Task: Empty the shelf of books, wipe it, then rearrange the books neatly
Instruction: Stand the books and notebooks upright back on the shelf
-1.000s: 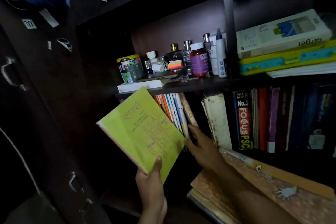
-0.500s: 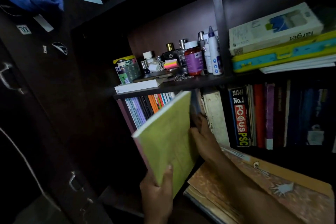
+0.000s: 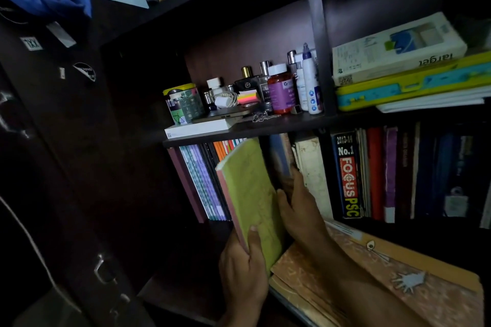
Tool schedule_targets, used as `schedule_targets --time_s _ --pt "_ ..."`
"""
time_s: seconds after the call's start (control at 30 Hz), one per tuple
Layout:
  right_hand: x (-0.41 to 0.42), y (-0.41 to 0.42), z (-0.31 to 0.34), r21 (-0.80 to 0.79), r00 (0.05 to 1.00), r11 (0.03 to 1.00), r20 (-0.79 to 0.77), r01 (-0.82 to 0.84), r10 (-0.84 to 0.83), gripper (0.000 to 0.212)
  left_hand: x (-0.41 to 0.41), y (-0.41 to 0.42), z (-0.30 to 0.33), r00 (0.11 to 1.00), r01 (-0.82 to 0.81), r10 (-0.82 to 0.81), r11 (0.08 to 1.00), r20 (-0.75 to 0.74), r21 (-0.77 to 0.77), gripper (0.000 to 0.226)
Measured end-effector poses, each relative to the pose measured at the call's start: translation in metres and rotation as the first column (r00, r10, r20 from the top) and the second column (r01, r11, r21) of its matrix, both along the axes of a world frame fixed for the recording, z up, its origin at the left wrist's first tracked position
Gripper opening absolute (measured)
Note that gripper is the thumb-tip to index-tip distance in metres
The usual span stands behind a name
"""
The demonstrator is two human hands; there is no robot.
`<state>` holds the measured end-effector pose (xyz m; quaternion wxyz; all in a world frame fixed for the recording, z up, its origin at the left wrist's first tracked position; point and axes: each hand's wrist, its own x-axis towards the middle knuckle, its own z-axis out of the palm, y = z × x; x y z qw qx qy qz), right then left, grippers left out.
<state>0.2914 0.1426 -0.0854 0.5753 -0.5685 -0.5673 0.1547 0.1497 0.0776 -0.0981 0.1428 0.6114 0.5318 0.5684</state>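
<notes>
A thin yellow-green book (image 3: pixel 252 194) stands almost upright at the mouth of the lower shelf. My left hand (image 3: pixel 243 271) grips its bottom edge, thumb on the cover. My right hand (image 3: pixel 297 207) reaches into the shelf just right of it, fingers against a worn cream book (image 3: pixel 312 175) and the leaning books behind. A row of thin upright books (image 3: pixel 202 180) fills the shelf's left end. More upright books, one marked FOCUS PSC (image 3: pixel 348 175), stand to the right.
The shelf board (image 3: pixel 265 129) above carries bottles, a tin, sticky notes and a flat white box. A stack of flat books (image 3: pixel 398 61) lies at upper right. A large brown patterned book (image 3: pixel 398 273) lies under my right forearm. A dark cabinet stands left.
The yellow-green book has swung from flat and tilted to nearly upright and moved right into the shelf opening. My right hand has gone deeper among the books.
</notes>
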Motion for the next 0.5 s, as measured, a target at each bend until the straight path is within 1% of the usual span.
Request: schedule_targets --time_s 0.07,0.13,0.17,0.23,0.3,0.37,0.5 --pt "0.0 -0.001 0.002 -0.011 0.992 0.995 0.074 0.103 -0.102 0.063 0.003 0.002 0.003 0.999 -0.017 0.018 1.0 -0.032 0.019 0.059" --pt "0.001 -0.003 0.005 -0.053 0.966 0.979 0.184 0.197 -0.184 0.068 0.005 0.005 0.007 0.995 -0.013 0.016 0.999 -0.096 0.039 0.063" --pt "0.002 -0.004 0.006 -0.082 0.948 0.969 0.24 0.233 -0.208 0.07 0.005 0.007 0.009 0.993 -0.004 0.011 0.999 -0.118 0.053 0.066" --pt "0.004 -0.004 0.008 -0.169 0.923 0.945 0.319 0.28 -0.216 0.071 0.004 0.013 0.011 0.992 0.011 -0.004 0.999 -0.126 0.051 0.062" --pt "0.009 -0.001 0.006 -0.249 0.912 0.922 0.358 0.298 -0.198 0.062 0.001 0.019 0.011 0.99 0.032 -0.028 0.999 -0.137 0.027 0.056" --pt "0.013 0.001 0.002 -0.279 0.914 0.916 0.366 0.289 -0.177 0.049 -0.003 0.025 0.009 0.988 0.062 -0.058 0.998 -0.146 0.02 0.057" --pt "0.013 0.001 0.0 -0.242 0.899 0.921 0.39 0.307 -0.197 0.028 -0.003 0.034 0.007 0.978 0.099 -0.09 0.994 -0.189 0.039 0.057"
